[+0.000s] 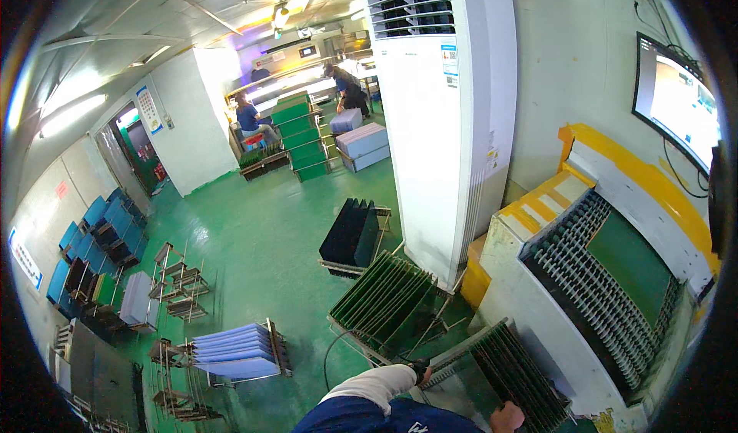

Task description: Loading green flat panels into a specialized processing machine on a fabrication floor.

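At the lower centre, a metal rack (461, 348) holds several dark green boards (516, 364) standing on edge in a row. My left hand (424, 377), with a black band at the wrist, is closed on the rack's near left end; its fingers are partly hidden. Closed like a fist, my right hand (507, 417) grips the rack's near side beside the boards. Just beyond my left hand stands another rack of green boards (388, 298), spaced apart and leaning.
At right, a machine (630, 302) has rows of rollers with a green board (630, 264) on them. A tall white air conditioner (453, 125) stands ahead. Racks of black (352, 233) and lilac boards (234, 350) stand on the green floor. Two people (350, 91) work far off.
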`<state>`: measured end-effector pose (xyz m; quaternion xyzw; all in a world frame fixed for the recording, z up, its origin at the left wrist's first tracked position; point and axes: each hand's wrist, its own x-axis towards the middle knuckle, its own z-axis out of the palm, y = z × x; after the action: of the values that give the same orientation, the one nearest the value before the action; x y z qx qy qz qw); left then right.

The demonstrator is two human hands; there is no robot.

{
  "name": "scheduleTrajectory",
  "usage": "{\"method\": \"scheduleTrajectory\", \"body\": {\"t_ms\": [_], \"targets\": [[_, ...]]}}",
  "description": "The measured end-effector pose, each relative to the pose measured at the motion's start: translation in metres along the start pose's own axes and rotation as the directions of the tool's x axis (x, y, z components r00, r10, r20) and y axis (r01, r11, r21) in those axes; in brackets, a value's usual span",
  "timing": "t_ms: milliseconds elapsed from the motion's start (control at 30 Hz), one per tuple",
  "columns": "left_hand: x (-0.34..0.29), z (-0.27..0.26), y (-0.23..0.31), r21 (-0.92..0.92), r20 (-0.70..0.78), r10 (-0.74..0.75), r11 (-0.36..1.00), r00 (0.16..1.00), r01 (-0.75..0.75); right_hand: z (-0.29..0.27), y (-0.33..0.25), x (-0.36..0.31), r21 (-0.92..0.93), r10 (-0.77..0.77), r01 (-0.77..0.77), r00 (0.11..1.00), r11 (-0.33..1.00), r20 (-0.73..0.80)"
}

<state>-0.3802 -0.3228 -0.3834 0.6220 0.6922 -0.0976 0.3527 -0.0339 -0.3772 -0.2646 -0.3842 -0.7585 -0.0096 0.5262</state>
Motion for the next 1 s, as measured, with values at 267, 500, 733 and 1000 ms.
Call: {"method": "scheduleTrajectory", "body": {"t_ms": [267, 500, 733, 1000], "targets": [[0.002, 0.001, 0.003, -0.025, -0.009, -0.014, 1.000, 1.000, 0.014, -0.001, 0.009, -0.011, -0.002, 0.004, -0.003, 1.000, 1.000, 0.016], [0.002, 0.004, 0.004, -0.052, -0.021, -0.029, 0.998, 0.999, 0.028, -0.001, 0.016, -0.020, -0.007, 0.007, -0.007, 1.000, 1.000, 0.030], [0.008, 0.010, 0.006, -0.095, -0.036, -0.058, 0.994, 0.998, 0.054, -0.002, 0.025, -0.031, -0.019, 0.012, -0.012, 0.999, 1.000, 0.044], [0.006, 0.009, 0.003, -0.091, -0.069, -0.054, 0.995, 0.996, 0.047, -0.001, 0.035, -0.044, -0.024, 0.015, -0.013, 0.998, 1.000, 0.061]]}}
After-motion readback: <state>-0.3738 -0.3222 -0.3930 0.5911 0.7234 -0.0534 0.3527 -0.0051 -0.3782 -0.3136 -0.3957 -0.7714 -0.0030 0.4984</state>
